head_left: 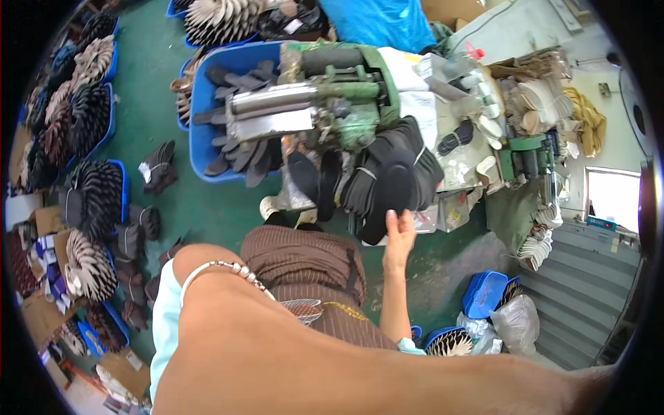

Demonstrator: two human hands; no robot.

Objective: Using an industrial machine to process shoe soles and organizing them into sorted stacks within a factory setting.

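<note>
Black insole [389, 200] sits right at the fingertips of the right hand [399, 238], which reaches fwd and up toward the stack on the bench edge. Fingers are curled lightly round the insole's lower end, thumb side hidden, so a grip looks likely but can't be confirmed as fully closed. Insole's long axis runs roughly away from the person, tilted a bit to the right hand's left at the near end; rounded near end points back at the palm, far end tucks into the fan of black insoles [408, 162] just beyond. Right hand is clearly the nearer 1.

Left arm [290, 346] crosses the view close to the lens, wearing a beaded bracelet [232, 268]; its hand is out of frame, so state can't be told.

Beyond the right hand's fingers, a green machine [332, 90] w/ a metal cylinder stands. Further left of it, a blue bin [207, 149] holds more dark insoles. Brown striped trousers [304, 259] lie below the hands.
</note>
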